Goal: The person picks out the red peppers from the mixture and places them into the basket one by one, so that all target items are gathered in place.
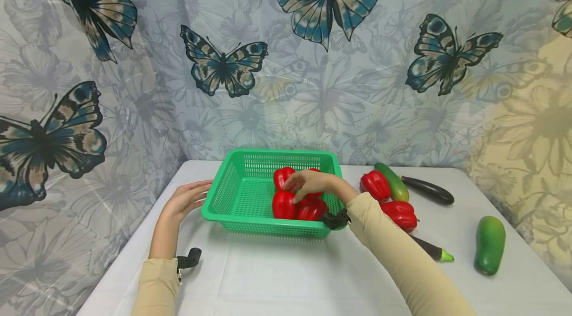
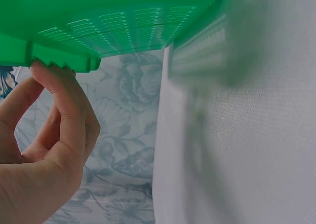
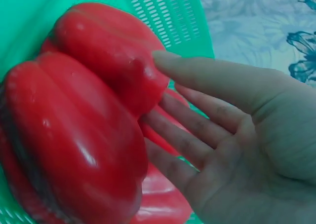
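A green plastic basket (image 1: 237, 197) with slotted walls stands on the white table. Several red bell peppers (image 1: 284, 205) lie in its right half. My right hand (image 1: 313, 182) reaches over the right rim among them. In the right wrist view, the thumb (image 3: 197, 78) touches the tip of one bell pepper (image 3: 106, 46), and the other fingers extend loosely beside it without closing round it. At the left, my left hand (image 1: 185, 199) touches the basket's outer rim with extended fingers. The left wrist view shows those fingertips (image 2: 44, 73) against the underside of the rim.
Right of the basket lie two red bell peppers (image 1: 375, 185), a green cucumber-like vegetable (image 1: 393, 182), a dark eggplant (image 1: 429, 190) and another eggplant (image 1: 431, 248) partly behind the right sleeve. Farther right is a plump green fruit (image 1: 489, 245). A butterfly-patterned cloth (image 1: 348, 107) hangs behind the table.
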`<action>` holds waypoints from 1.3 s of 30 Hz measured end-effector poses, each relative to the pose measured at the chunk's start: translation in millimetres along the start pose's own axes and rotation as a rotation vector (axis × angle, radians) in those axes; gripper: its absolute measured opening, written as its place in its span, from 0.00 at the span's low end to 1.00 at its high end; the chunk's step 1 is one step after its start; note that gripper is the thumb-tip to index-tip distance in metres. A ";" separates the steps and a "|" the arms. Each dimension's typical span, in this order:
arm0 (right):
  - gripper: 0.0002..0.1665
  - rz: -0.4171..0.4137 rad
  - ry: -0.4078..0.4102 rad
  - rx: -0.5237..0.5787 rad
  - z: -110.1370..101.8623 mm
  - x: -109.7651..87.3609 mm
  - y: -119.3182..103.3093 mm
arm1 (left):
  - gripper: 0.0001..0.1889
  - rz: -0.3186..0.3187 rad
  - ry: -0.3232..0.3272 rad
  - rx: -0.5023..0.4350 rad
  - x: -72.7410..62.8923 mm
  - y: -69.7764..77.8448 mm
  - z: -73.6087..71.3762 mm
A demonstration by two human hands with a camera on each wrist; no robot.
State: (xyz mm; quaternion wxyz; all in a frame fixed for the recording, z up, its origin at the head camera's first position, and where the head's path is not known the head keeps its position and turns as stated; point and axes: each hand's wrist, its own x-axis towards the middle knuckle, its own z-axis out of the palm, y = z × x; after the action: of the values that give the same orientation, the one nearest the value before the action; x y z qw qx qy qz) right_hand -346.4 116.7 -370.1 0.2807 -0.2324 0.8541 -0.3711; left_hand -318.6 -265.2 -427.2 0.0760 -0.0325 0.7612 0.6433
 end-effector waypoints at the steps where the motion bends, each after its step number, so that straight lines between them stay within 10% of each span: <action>1: 0.30 -0.004 0.004 -0.002 -0.5 -0.6 -0.2 | 0.33 0.001 -0.001 0.000 0.1 0.1 0.1; 39: 0.46 -0.115 0.362 0.184 -28.6 -78.3 41.5 | 0.30 0.001 -0.008 -0.034 0.3 -1.0 -1.0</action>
State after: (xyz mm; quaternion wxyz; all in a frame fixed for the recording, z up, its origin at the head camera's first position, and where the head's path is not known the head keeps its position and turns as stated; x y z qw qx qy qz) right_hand -315.4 204.1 -361.6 0.1209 -0.1838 0.8385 -0.4985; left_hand -318.9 -266.3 -428.0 0.0780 -0.0309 0.7498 0.6564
